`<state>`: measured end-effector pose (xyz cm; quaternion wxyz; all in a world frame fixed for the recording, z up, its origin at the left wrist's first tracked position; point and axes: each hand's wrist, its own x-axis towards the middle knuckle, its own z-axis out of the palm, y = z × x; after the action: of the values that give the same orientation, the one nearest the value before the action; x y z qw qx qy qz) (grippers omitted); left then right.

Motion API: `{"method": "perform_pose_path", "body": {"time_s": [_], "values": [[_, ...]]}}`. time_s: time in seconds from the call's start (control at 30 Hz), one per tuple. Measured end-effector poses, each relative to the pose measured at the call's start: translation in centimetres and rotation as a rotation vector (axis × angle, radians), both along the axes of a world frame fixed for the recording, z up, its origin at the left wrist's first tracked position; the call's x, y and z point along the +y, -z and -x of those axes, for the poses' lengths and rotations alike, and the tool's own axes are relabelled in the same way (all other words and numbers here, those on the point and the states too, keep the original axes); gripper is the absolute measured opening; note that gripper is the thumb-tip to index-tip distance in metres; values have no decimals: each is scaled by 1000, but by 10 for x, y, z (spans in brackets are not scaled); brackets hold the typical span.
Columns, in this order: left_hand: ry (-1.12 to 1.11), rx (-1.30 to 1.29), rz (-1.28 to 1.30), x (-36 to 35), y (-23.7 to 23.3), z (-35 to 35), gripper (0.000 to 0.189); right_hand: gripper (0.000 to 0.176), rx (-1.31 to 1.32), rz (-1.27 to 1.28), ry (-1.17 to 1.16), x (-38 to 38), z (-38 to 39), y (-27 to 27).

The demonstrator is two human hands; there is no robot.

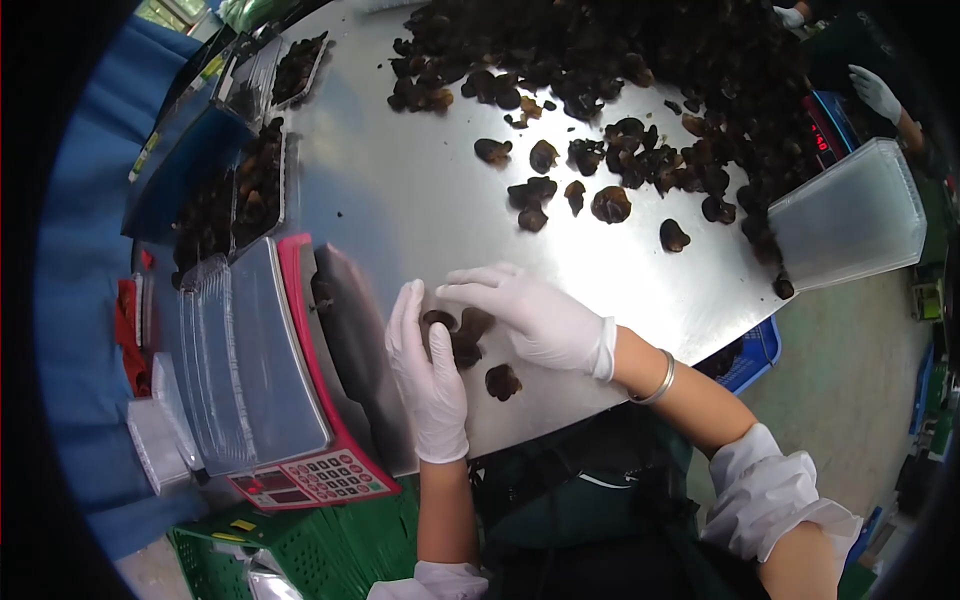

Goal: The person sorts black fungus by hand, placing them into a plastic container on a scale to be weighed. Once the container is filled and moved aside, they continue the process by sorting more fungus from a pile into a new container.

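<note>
A scale [285, 390] stands left of the left hand [430, 400], whose thumb and fingers are apart. Mushrooms [466, 345] lie between both hands, contact unclear. A lone piece [502, 382] lies just nearer the body than the right hand [540, 320], its fingers extended, unclenched. Beyond that hand spreads a heap [600, 50]; well right, a tub [850, 215].

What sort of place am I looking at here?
Probably a food-packing workroom: a metal table strewn with dark, mushroom-like pieces, a red-edged scale, and filled clear trays.
</note>
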<state>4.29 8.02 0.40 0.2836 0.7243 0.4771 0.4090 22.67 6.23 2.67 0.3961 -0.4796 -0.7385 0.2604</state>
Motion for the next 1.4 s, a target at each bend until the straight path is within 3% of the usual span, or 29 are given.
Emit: {"method": "perform_pose_path", "body": {"time_s": [0.03,0.1,0.2,0.23,0.27,0.33,0.47,0.6,0.73,0.83,0.93,1.0,1.07,1.1,1.3,1.4], "values": [[24,96,-5,0,-4,0,45,55,-2,-5,7,-2,-7,0],[49,178,7,0,-7,-2,44,54,-74,-70,264,-6,-23,1],[59,198,16,0,-9,-3,44,49,-485,-128,605,2,-43,-2],[63,203,3,0,-8,-3,43,49,-602,-98,617,4,-47,4],[69,204,-2,1,-8,-2,43,49,-600,-101,625,0,-46,3],[48,213,15,0,-8,-3,43,47,-577,15,402,-17,-32,-5],[32,170,37,1,-10,-4,43,40,-457,95,167,-49,-14,-21],[36,204,28,1,-9,-4,43,35,-336,122,321,-57,-44,-6],[30,257,13,0,-10,-7,43,45,-239,-2,562,-31,-73,-7],[25,288,13,0,-11,-7,41,51,-296,47,592,2,-80,-18],[19,261,31,1,-8,-5,43,58,-408,-57,562,27,-76,2],[21,229,41,1,-8,-5,44,53,-467,-32,550,34,-74,3],[20,228,46,1,-7,-5,44,44,-445,52,373,30,-68,-6],[22,225,44,1,-8,-5,44,40,-450,-14,423,24,-59,-8],[15,264,78,1,-10,-7,44,69,-623,-135,337,37,-17,-8],[2,263,85,1,-10,-8,43,63,-707,-246,411,88,-26,12]]}}
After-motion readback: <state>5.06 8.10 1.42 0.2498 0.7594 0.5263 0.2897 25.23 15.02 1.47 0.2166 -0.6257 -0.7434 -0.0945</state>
